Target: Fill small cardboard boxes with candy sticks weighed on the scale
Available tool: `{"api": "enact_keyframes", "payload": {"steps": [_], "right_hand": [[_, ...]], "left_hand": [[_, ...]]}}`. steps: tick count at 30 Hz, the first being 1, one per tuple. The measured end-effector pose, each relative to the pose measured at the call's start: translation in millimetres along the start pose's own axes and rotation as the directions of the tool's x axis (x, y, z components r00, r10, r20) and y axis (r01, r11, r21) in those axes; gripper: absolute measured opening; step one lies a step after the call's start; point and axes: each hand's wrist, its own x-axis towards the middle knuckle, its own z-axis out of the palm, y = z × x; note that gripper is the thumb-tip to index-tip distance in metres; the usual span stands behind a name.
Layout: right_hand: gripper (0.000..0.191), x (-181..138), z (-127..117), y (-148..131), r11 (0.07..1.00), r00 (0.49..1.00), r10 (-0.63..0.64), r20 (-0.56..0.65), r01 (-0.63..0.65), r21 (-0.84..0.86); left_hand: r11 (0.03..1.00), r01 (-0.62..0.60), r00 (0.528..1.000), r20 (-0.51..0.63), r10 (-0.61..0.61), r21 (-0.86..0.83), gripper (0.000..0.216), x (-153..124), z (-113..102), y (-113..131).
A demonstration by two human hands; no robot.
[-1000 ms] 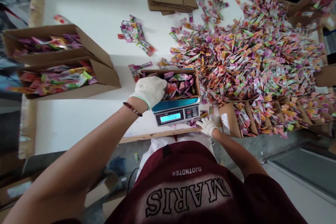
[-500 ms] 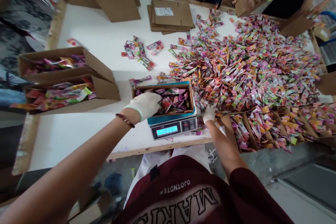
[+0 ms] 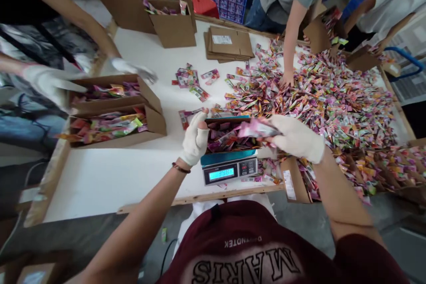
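Observation:
A small cardboard box full of coloured sachets sits on a digital scale at the table's near edge. My left hand, in a white glove, rests on the box's left wall with the fingers curled over it. My gloved right hand hovers over the box's right side, closed on a bunch of pink sachets. A huge heap of loose sachets covers the table to the right.
Two filled open boxes stand at the left, where another person's gloved hands work. Flat cartons and more boxes sit at the far edge. Another person's bare hand presses on the heap. Open boxes line the near right.
My right hand rose from the heap beside the scale with a bunch of sachets and now hangs over the box. My left hand shifted to the box's left wall. The view tilted up.

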Motion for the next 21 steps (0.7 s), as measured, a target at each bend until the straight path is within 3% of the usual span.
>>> {"api": "enact_keyframes", "payload": {"steps": [2,4,7,9,11,13,15,16,18,19,21], "right_hand": [[0.023,45.3,22.6,-35.7,0.996,0.989,-0.068,0.135,0.075,-0.047],[0.034,89.4,65.2,-58.6,0.987,0.941,0.048,0.336,0.007,-0.161],[0.038,128.3,121.0,-67.2,0.975,0.888,0.136,0.44,-0.042,-0.217],[0.045,132.0,131.3,-60.9,0.982,0.884,0.106,0.455,-0.022,-0.186],[0.063,121.1,119.1,-49.9,0.992,0.887,0.038,0.459,0.021,-0.123],[0.07,98.6,95.3,-35.7,0.995,0.925,-0.095,0.367,0.089,0.033],[0.052,67.0,73.9,-17.1,0.961,0.978,-0.175,0.113,0.144,0.238],[0.041,48.9,67.8,-5.8,0.933,0.989,-0.141,-0.048,0.149,0.329],[0.033,11.9,69.0,19.5,0.899,0.949,0.091,-0.301,0.052,0.436],[0.033,-5.4,76.7,32.0,0.894,0.904,0.236,-0.358,-0.058,0.444],[0.04,-34.5,104.1,51.8,0.887,0.851,0.434,-0.296,-0.346,0.306]], "left_hand": [[0.997,0.047,0.999,-0.014,-0.048,-0.06,0.08,-3.0,4.2,-1.3],[0.996,0.048,0.999,-0.009,-0.049,-0.078,0.084,-6.4,3.9,-0.2],[0.998,0.013,1.0,0.025,-0.012,-0.059,0.086,-9.6,-0.7,2.5],[0.998,0.009,0.999,0.053,-0.006,-0.063,0.085,-10.0,-5.5,4.2],[0.997,0.009,0.999,0.051,-0.005,-0.076,0.083,-10.9,-12.8,4.7],[0.997,0.001,1.0,0.009,0.0,-0.073,0.08,-15.1,-23.6,2.4],[0.999,0.009,0.999,-0.042,-0.011,-0.048,0.075,-24.8,-38.0,-3.9],[0.999,0.03,0.997,-0.065,-0.032,-0.032,0.072,-32.1,-46.0,-8.5],[0.995,0.1,0.99,-0.1,-0.099,0.006,0.066,-51.0,-62.1,-19.0],[0.989,0.146,0.984,-0.108,-0.143,0.024,0.063,-61.8,-69.5,-23.9],[0.968,0.244,0.965,-0.112,-0.236,0.06,0.059,-83.0,-82.0,-30.5]]}}
